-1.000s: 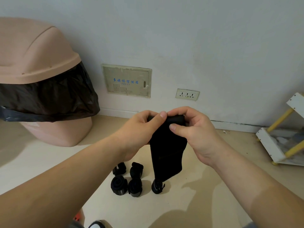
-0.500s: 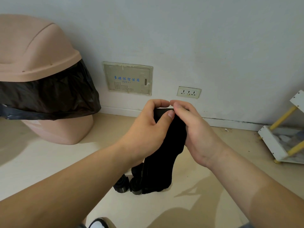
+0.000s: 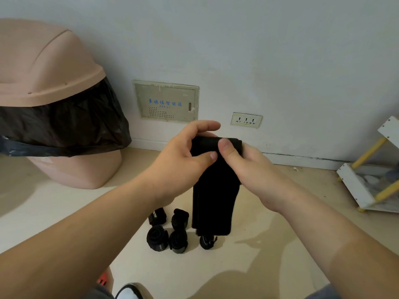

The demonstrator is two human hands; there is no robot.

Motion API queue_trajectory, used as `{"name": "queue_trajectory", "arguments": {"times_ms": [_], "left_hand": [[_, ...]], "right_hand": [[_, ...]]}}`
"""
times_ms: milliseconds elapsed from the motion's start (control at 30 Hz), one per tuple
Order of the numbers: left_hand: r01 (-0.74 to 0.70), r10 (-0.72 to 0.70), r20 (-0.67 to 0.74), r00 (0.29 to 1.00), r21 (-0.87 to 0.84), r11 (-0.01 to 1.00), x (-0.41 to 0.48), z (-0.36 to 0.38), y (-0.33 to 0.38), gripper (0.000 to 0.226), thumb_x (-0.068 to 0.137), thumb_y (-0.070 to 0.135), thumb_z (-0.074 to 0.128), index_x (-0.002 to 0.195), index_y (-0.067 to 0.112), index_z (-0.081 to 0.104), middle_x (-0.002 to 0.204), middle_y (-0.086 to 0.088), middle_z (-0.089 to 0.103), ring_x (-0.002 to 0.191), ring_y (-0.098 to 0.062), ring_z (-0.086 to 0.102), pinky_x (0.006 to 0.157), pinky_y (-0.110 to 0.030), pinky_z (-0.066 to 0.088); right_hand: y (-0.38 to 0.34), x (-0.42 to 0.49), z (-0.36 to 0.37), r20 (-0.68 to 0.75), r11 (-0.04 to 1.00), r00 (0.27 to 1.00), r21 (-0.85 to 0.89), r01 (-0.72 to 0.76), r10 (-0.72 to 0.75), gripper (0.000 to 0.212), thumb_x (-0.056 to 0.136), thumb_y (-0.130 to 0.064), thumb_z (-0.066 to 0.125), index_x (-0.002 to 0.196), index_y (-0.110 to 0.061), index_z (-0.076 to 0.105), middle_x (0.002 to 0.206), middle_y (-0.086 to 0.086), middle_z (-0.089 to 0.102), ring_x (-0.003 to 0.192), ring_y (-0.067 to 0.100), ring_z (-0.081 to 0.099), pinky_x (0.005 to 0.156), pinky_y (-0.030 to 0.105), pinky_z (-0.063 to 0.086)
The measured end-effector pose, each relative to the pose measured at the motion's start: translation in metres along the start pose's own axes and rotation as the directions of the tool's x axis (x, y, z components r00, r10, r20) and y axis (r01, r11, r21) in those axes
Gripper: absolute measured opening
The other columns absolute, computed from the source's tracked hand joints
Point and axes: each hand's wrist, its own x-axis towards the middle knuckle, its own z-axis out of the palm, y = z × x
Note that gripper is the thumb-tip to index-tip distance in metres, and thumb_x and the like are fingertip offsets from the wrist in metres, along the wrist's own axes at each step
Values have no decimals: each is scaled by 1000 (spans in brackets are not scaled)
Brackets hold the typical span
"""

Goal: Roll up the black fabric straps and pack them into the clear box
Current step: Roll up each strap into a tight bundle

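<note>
Pale beige floor (image 3: 64, 212) ran up to a white wall (image 3: 259, 50). A pink swing-lid bin lined with black plastic (image 3: 43, 72) stood at the floor's left edge and a white-and-yellow rack (image 3: 367, 184) at its right edge.

I had the long black fabric strap (image 3: 216, 197) held in the air over the middle of the floor. My left grip (image 3: 179, 160) was clenched on its rolled top end, thumb pressed to the front and forefinger over the top. My right grip (image 3: 248, 169) pinched the same roll from the other side, thumb on the front.

Against a second before, the roll at the top had thickened and the hanging tail had shortened a little. Half a second before, the tail had hidden most of the five finished black strap rolls (image 3: 157, 238) on the floor; now all five showed again, clustered under the tail's end.

I judged the rolling to be under way but well short of done, since most of the strap hung loose. The clear box was nowhere in view, so I could not tell whether any packing had begun.
</note>
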Motion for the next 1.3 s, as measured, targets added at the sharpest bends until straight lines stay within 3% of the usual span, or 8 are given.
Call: {"name": "queue_trajectory", "arguments": {"times_ms": [133, 267, 367, 500, 767, 900, 1167, 1300], "left_hand": [[149, -149, -47, 988, -13, 989, 4, -1, -6, 55, 96, -2, 69, 141, 26, 57, 123, 4, 70, 100, -12, 74, 92, -34, 60], [359, -333, 152, 931, -200, 912, 7, -4, -6, 46, 92, 33, 65, 134, 15, 67, 134, -22, 67, 112, -32, 72, 91, -40, 60], [350, -337, 126, 933, -102, 931, 6, -1, -7, 51, 103, 58, 56, 130, 16, 68, 120, -16, 74, 112, -30, 74, 99, -47, 60], [249, -249, 7, 968, -76, 966, 7, 5, -9, 31, 105, 40, 61, 124, 16, 65, 113, -11, 73, 103, -25, 73, 103, -50, 58], [122, -120, 31, 992, -53, 991, 1, 7, -6, 39, 90, 41, 67, 126, 27, 62, 121, -10, 72, 107, -25, 73, 93, -41, 60], [114, -112, 43, 993, -38, 993, -2, 11, -5, 23, 106, 35, 62, 128, 28, 57, 124, -9, 70, 104, -17, 72, 97, -39, 59], [60, -61, 49, 997, 15, 998, -5, 14, -5, 23, 108, 27, 57, 129, 34, 49, 106, 2, 66, 81, -7, 71, 67, -24, 58], [61, -61, 33, 998, -3, 998, -4, 7, -4, 26, 107, 16, 61, 125, 34, 57, 109, -4, 70, 86, -15, 74, 68, -27, 60]], "right_hand": [[2, 2, -1, -56, 999, 998, 28, -26, 28, 25, 102, -48, 65, 113, -26, 70, 106, -4, 80, 103, 17, 76, 100, 43, 59], [3, 1, -6, -35, 993, 999, 116, -1, 6, 8, 103, -24, 69, 108, -18, 67, 96, -1, 72, 91, 16, 72, 84, 34, 56], [6, 1, -7, -21, 990, 999, 138, 41, -38, 14, 102, -13, 70, 112, -22, 69, 102, 0, 72, 95, 15, 71, 83, 31, 56], [7, 1, -4, -24, 980, 999, 196, 41, -37, 29, 98, -6, 71, 118, -27, 72, 114, 3, 74, 108, 20, 72, 92, 35, 58], [6, 7, -5, 21, 949, 998, 308, -66, 63, 56, 96, -59, 66, 126, -12, 73, 126, 17, 75, 118, 34, 73, 105, 49, 56], [4, 5, 1, -5, 961, 997, 270, -67, 71, 53, 101, -60, 60, 125, -15, 74, 121, 10, 79, 114, 28, 76, 108, 50, 55], [-1, 0, 1, 193, 908, 974, 375, -188, 122, 68, 105, -70, 37, 133, -19, 73, 131, 11, 76, 126, 27, 71, 118, 50, 47], [4, 2, 1, 130, 963, 977, 189, -190, 167, 78, 101, -81, 22, 128, -31, 75, 122, 4, 80, 117, 23, 75, 113, 54, 51]]}}
